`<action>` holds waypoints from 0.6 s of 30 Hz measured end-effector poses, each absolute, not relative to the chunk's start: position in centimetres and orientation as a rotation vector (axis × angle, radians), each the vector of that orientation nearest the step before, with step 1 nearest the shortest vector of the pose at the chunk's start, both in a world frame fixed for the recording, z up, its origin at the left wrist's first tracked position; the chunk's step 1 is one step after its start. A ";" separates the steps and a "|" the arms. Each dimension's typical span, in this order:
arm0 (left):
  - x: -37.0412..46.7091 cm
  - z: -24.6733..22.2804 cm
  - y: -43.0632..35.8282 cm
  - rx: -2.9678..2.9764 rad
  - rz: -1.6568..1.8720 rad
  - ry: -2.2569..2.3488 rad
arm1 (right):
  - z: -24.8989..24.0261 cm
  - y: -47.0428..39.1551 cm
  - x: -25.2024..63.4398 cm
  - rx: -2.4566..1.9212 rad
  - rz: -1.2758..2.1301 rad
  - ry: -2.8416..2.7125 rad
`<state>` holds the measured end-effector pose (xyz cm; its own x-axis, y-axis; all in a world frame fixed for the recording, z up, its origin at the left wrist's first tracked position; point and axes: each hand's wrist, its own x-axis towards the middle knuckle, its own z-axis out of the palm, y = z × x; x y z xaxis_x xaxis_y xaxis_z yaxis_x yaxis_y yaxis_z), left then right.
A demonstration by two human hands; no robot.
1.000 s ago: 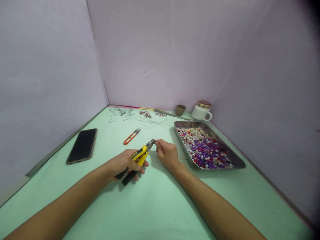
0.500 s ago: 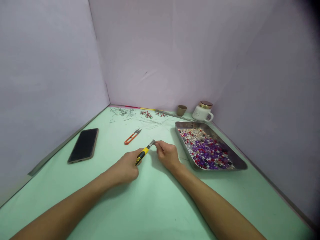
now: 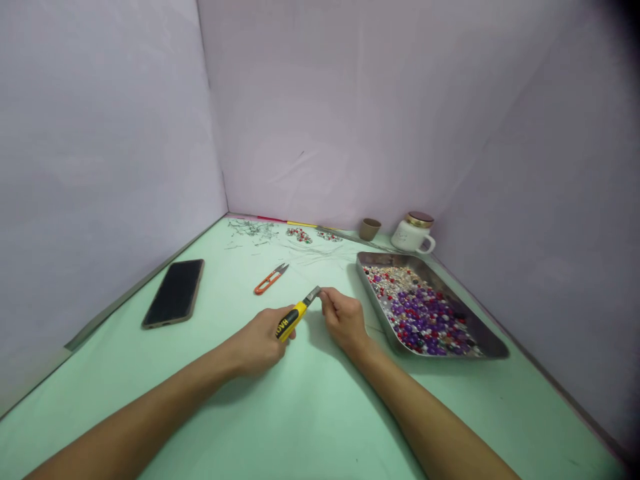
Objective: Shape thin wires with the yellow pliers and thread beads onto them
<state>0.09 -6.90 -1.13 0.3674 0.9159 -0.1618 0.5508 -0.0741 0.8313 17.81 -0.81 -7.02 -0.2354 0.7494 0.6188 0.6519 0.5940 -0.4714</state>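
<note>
My left hand [image 3: 263, 340] is wrapped round yellow-and-black-handled pliers [image 3: 295, 320], whose metal jaws point up and to the right. My right hand [image 3: 346, 321] is closed in a pinch just at the jaw tips. Whatever its fingertips hold is too small to make out. Beyond the pliers lie orange thread snips [image 3: 271, 279], apart from both hands. To the right of my right hand stands a metal tray [image 3: 493, 343] of purple, red, white and dark beads [image 3: 425, 319].
A phone [image 3: 174, 293] lies at the left. Toward the back wall are short wire pieces [image 3: 253, 230], two beaded clusters [image 3: 299, 235] [image 3: 329, 236] and long thin wires [image 3: 315, 252]. A brown cup [image 3: 369, 229] and lidded white mug [image 3: 413, 233] stand behind the tray.
The whole view has shifted slightly, so things sit a little further right and lower. The pliers have turned a little in my left hand, showing more yellow; both hands keep their grip.
</note>
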 end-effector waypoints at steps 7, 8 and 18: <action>-0.1 -0.8 -7.0 1.206 0.543 0.911 | -6.3 -1.3 18.0 -1.111 0.192 -1.990; -0.1 -0.9 -6.9 1.187 0.553 0.896 | -6.3 -1.3 18.0 -1.116 0.196 -1.993; 0.2 -1.5 -6.9 2.083 0.424 1.570 | -6.6 -1.0 17.9 -1.169 0.235 -2.064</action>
